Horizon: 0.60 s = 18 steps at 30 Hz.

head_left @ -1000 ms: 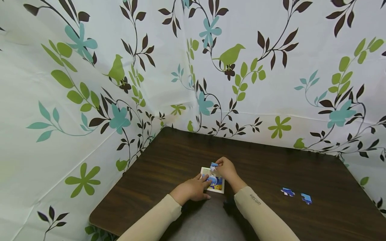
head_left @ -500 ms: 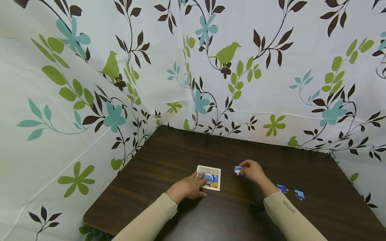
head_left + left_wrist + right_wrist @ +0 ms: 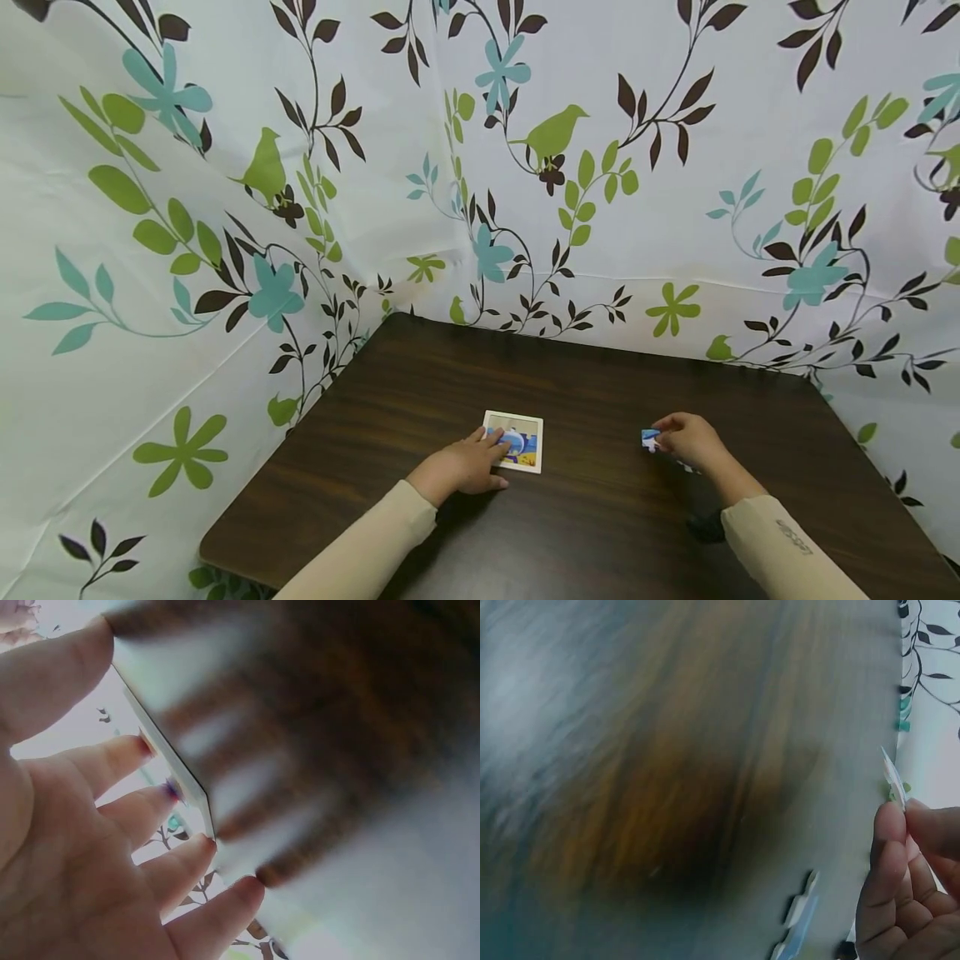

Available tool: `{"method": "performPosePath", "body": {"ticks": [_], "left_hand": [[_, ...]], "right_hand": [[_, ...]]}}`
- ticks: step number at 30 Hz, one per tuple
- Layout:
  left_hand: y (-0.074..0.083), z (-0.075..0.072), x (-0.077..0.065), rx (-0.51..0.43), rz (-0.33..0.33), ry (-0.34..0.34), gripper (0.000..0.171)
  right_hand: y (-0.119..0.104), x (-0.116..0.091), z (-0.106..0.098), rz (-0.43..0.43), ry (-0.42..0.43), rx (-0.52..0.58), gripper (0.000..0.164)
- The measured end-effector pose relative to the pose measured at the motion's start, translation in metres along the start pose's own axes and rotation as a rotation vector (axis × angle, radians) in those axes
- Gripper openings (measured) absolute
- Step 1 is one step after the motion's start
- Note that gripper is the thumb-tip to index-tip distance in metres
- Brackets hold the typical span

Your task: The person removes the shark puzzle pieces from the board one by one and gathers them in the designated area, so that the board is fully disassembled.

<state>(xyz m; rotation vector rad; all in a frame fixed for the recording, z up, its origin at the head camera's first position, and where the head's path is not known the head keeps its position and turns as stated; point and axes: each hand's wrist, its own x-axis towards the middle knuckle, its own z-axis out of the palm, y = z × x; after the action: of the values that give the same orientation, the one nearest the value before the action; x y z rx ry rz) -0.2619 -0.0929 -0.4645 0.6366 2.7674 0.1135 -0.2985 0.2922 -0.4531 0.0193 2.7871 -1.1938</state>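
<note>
In the head view a small square jigsaw puzzle (image 3: 540,450) with a pale frame lies on the dark table. My left hand (image 3: 459,467) rests on its left side with fingers spread, covering part of the picture. The left wrist view shows those fingers (image 3: 139,817) nearly straight, their tips at the board's edge. Further right, my right hand (image 3: 693,443) pinches a blue-and-white jigsaw piece (image 3: 648,440) between thumb and fingers, above the table. This piece (image 3: 892,778) appears edge-on in the right wrist view.
Two loose jigsaw pieces (image 3: 801,909) lie on the table below the right hand, mostly hidden by it in the head view. The brown wood-grain table (image 3: 450,367) meets a patterned leaf-and-bird curtain (image 3: 360,208) at its back and left edges.
My right hand has carried the jigsaw piece off the puzzle and away to the right, near the loose pieces. The left hand stays on the board. The head view has shifted slightly.
</note>
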Motion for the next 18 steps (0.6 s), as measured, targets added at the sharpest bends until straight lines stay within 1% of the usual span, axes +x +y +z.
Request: {"method": "performPosePath", "body": {"ticks": [6, 11, 18], "left_hand": [[0.001, -0.002, -0.002, 0.008, -0.005, -0.005, 0.071], [0.003, -0.002, -0.002, 0.009, -0.003, -0.007, 0.071], [0.0, 0.001, -0.001, 0.0, 0.019, 0.001, 0.071]], "right_hand": [[0.006, -0.003, -0.002, 0.019, -0.027, -0.008, 0.029], [0.006, -0.002, 0.003, -0.001, -0.038, 0.006, 0.028], [0.004, -0.002, 0.008, 0.034, -0.033, -0.084, 0.025]]}}
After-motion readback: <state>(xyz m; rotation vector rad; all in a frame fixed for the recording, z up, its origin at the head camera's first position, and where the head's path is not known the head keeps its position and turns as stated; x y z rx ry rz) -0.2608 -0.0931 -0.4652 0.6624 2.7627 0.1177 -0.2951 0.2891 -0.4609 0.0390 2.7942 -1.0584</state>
